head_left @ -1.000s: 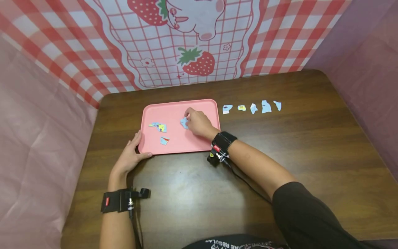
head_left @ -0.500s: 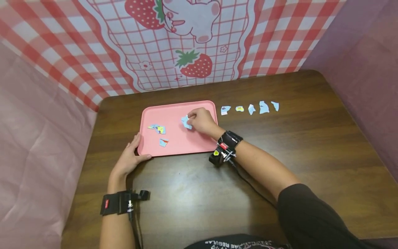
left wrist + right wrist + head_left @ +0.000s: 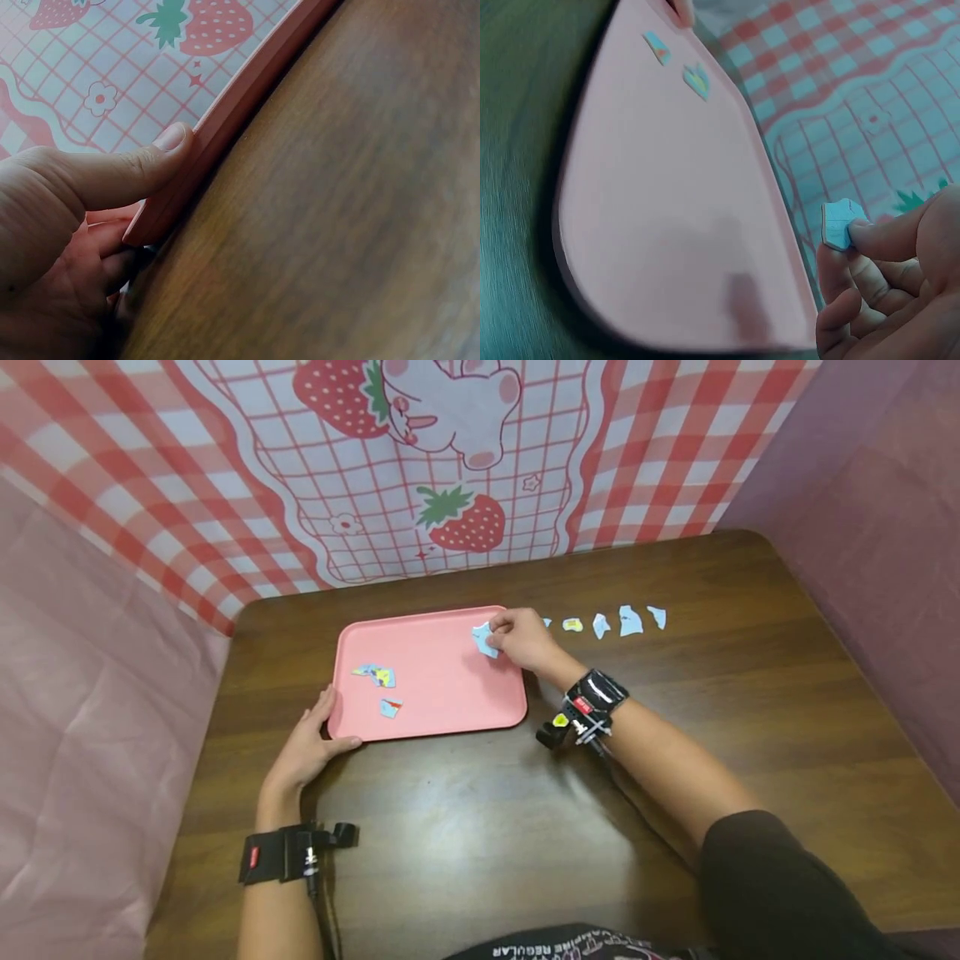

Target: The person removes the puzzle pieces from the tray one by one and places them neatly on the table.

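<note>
The right hand (image 3: 527, 639) hides most of the row's leftmost puzzle piece (image 3: 547, 622), and its grip covers part of the held puzzle piece (image 3: 483, 640). The pieces' print is too small to read. The left wrist view blurs the table (image 3: 352, 187) and crops the pink tray (image 3: 225, 120) and left hand (image 3: 60, 202).

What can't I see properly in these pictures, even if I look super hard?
- Most of the row's leftmost paper piece: head view, covered by the right hand.
- Part of the held blue piece: right wrist view, behind the thumb.
- Some fingertips of the left hand: left wrist view, lost behind the pink tray and in shadow.
- The rest of the black shirt: head view, cut off by the bottom edge.
</note>
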A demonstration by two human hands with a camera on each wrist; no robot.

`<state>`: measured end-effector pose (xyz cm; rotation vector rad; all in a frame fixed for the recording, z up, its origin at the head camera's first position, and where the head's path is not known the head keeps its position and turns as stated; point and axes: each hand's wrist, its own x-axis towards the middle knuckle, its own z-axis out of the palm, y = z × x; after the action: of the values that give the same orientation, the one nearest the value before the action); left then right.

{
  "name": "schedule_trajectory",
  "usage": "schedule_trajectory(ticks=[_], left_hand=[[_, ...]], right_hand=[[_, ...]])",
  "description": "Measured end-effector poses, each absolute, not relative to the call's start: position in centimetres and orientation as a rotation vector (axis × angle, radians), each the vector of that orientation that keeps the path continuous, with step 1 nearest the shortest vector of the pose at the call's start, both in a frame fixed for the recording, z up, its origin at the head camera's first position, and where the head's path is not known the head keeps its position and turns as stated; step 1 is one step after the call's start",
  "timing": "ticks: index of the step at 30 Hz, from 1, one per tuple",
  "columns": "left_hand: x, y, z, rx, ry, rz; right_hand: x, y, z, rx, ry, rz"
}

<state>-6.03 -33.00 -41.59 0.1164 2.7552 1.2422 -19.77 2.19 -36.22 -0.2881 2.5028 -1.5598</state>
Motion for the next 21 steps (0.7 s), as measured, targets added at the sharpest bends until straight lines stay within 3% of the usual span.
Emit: schedule_trajectory(ticks=[21], left_hand=[[-6.0, -32.7, -41.6, 0.108, 2.731, 1.247]], right_hand=[[-21.7, 12.3, -35.2, -0.002, 2.545, -1.697]])
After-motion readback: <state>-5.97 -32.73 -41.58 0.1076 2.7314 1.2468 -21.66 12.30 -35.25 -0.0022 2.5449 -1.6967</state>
